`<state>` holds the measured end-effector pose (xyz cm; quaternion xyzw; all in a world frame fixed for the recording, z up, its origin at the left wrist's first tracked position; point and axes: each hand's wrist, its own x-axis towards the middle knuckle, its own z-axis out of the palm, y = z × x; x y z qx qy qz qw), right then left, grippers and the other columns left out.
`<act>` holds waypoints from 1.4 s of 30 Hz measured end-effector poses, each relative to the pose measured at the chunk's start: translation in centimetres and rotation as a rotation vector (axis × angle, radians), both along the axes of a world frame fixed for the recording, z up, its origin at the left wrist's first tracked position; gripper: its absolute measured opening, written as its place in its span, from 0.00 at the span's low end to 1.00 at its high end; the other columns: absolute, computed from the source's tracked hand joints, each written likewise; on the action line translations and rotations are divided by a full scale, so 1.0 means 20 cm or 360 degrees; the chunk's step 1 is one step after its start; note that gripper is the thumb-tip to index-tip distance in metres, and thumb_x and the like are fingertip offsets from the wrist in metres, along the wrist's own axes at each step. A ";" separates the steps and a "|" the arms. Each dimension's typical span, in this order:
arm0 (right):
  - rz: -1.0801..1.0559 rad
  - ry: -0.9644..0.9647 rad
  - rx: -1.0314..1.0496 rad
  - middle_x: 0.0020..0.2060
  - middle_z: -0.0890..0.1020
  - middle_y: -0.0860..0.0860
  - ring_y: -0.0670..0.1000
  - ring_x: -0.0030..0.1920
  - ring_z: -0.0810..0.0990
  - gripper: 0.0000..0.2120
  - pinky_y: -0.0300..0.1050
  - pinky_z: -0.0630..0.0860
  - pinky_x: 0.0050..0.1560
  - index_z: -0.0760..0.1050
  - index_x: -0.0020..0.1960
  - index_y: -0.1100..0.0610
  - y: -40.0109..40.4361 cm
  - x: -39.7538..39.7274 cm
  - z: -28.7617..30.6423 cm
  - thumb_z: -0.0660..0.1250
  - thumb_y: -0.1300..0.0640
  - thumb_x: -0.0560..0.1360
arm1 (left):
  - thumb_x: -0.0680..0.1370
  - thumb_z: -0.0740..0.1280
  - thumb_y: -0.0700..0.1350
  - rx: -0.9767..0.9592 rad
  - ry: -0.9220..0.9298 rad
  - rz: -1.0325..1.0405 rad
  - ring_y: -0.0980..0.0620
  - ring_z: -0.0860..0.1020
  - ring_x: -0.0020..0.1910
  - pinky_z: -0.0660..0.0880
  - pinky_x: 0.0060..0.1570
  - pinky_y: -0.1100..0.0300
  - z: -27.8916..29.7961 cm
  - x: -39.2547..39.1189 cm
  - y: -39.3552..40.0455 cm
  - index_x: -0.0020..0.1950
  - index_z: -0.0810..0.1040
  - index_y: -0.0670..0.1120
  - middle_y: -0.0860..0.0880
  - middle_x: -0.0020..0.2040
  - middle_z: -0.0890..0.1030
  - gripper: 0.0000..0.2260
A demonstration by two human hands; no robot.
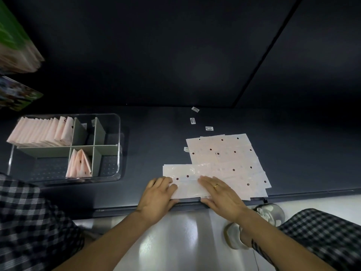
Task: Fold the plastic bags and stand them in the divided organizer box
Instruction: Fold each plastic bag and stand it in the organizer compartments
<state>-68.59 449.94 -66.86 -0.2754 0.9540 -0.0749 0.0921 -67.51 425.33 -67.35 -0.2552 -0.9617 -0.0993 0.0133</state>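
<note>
Pressing flat with straight fingers, your left hand (156, 198) and right hand (220, 194) rest apart on a partly folded plastic bag (187, 179) at the near edge of the dark bench (156, 133). Just beyond lies a spread of unfolded bags (224, 155). Well left stands the clear divided organizer box (117, 133), with folded bags (39, 133) upright in its far-left compartment.

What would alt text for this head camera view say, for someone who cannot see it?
Two hands, left hand and right hand, press flat on a pale plastic bag at the near edge of a dark table, beside a loose pile of bags. To the left, a clear organizer box holds folded bags standing in two of its compartments.
</note>
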 end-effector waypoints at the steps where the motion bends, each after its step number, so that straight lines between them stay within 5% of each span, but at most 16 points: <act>1: 0.0050 0.0070 0.0034 0.68 0.72 0.52 0.50 0.68 0.70 0.26 0.48 0.57 0.73 0.68 0.70 0.58 0.00 -0.01 0.00 0.65 0.49 0.76 | 0.59 0.79 0.58 0.0029 0.0006 -0.0031 0.53 0.81 0.46 0.77 0.47 0.64 0.00 -0.01 -0.01 0.41 0.82 0.52 0.53 0.48 0.82 0.17; 5: 0.0172 0.0262 0.0098 0.59 0.80 0.52 0.50 0.59 0.79 0.23 0.49 0.73 0.63 0.77 0.62 0.56 -0.02 -0.02 0.00 0.72 0.49 0.69 | 0.69 0.73 0.50 0.0098 0.0187 -0.0211 0.53 0.82 0.49 0.77 0.44 0.65 -0.02 -0.04 -0.02 0.38 0.80 0.50 0.52 0.50 0.83 0.05; 8: 0.0179 0.0223 0.0078 0.59 0.80 0.51 0.50 0.59 0.79 0.22 0.47 0.72 0.64 0.76 0.62 0.55 -0.03 -0.05 0.01 0.70 0.48 0.71 | 0.75 0.58 0.47 0.0123 0.0190 -0.0192 0.53 0.82 0.47 0.77 0.42 0.65 -0.01 -0.05 -0.02 0.40 0.81 0.48 0.52 0.46 0.84 0.12; 12: -0.0063 -0.0223 -0.0189 0.64 0.75 0.48 0.50 0.62 0.75 0.21 0.41 0.68 0.64 0.68 0.68 0.52 -0.02 -0.13 0.06 0.62 0.48 0.77 | 0.81 0.56 0.47 0.0197 -0.0102 -0.0017 0.45 0.79 0.36 0.72 0.34 0.59 0.01 -0.07 -0.02 0.45 0.74 0.43 0.49 0.38 0.80 0.11; 17: -0.0867 -0.0677 -0.0969 0.39 0.78 0.50 0.50 0.39 0.77 0.05 0.38 0.71 0.42 0.73 0.49 0.52 -0.03 -0.22 0.09 0.68 0.54 0.76 | 0.83 0.54 0.50 0.0589 -0.0463 0.0421 0.41 0.76 0.37 0.66 0.35 0.54 0.01 -0.14 -0.03 0.51 0.67 0.45 0.46 0.37 0.79 0.09; 21: -0.1165 -0.0770 -0.1146 0.28 0.64 0.50 0.49 0.33 0.62 0.14 0.42 0.59 0.35 0.67 0.36 0.61 -0.07 -0.27 0.05 0.66 0.58 0.77 | 0.81 0.60 0.46 0.0901 -0.0673 0.0796 0.42 0.78 0.46 0.74 0.46 0.49 0.03 -0.19 0.00 0.51 0.71 0.45 0.46 0.44 0.81 0.06; 24: -0.1296 -0.0819 -0.1005 0.29 0.67 0.49 0.50 0.34 0.65 0.17 0.43 0.61 0.36 0.64 0.32 0.57 -0.09 -0.32 0.04 0.65 0.56 0.77 | 0.77 0.65 0.39 0.0750 -0.0290 0.0789 0.44 0.77 0.52 0.73 0.51 0.51 0.03 -0.18 0.03 0.54 0.75 0.44 0.47 0.54 0.78 0.07; 27: -0.1343 -0.0774 -0.0843 0.29 0.68 0.48 0.50 0.35 0.67 0.18 0.40 0.63 0.34 0.64 0.31 0.54 -0.10 -0.35 0.03 0.65 0.55 0.77 | 0.70 0.74 0.37 0.0534 0.0051 0.0342 0.43 0.78 0.58 0.75 0.58 0.46 0.03 -0.14 0.08 0.54 0.80 0.43 0.45 0.58 0.80 0.14; 29: -0.1358 -0.0760 -0.0775 0.29 0.69 0.47 0.51 0.36 0.68 0.18 0.38 0.64 0.33 0.64 0.31 0.53 -0.11 -0.37 0.03 0.65 0.55 0.77 | 0.72 0.73 0.45 0.0268 -0.0009 0.0048 0.45 0.73 0.66 0.68 0.66 0.45 0.00 -0.09 0.13 0.61 0.78 0.44 0.45 0.66 0.76 0.18; 31: -0.1375 -0.0754 -0.0747 0.32 0.71 0.47 0.51 0.39 0.70 0.14 0.40 0.65 0.36 0.67 0.34 0.54 -0.12 -0.37 0.03 0.65 0.55 0.77 | 0.80 0.60 0.54 -0.0024 -0.0215 -0.0051 0.48 0.49 0.77 0.42 0.74 0.48 -0.07 -0.06 0.16 0.76 0.58 0.45 0.46 0.78 0.52 0.28; 33: -0.1451 -0.0768 -0.0796 0.39 0.75 0.49 0.51 0.44 0.73 0.06 0.40 0.66 0.42 0.71 0.45 0.56 -0.13 -0.37 0.04 0.66 0.55 0.76 | 0.82 0.48 0.60 -0.0200 -0.0400 -0.0050 0.51 0.29 0.71 0.27 0.69 0.53 -0.11 -0.04 0.16 0.77 0.38 0.46 0.50 0.74 0.33 0.31; 36: -0.1500 -0.0748 -0.0823 0.41 0.76 0.51 0.51 0.46 0.74 0.14 0.40 0.66 0.46 0.68 0.59 0.58 -0.15 -0.33 0.04 0.66 0.57 0.76 | 0.80 0.45 0.63 -0.0287 -0.0417 -0.0046 0.49 0.25 0.69 0.26 0.69 0.52 -0.13 -0.03 0.16 0.76 0.34 0.49 0.48 0.74 0.30 0.32; 42: -0.1424 -0.0615 -0.0635 0.39 0.75 0.51 0.58 0.52 0.78 0.21 0.51 0.73 0.55 0.63 0.64 0.58 -0.16 -0.24 0.05 0.67 0.56 0.75 | 0.79 0.47 0.65 -0.0223 -0.0483 0.0019 0.43 0.33 0.75 0.31 0.73 0.48 -0.14 -0.05 0.17 0.78 0.42 0.55 0.42 0.77 0.35 0.31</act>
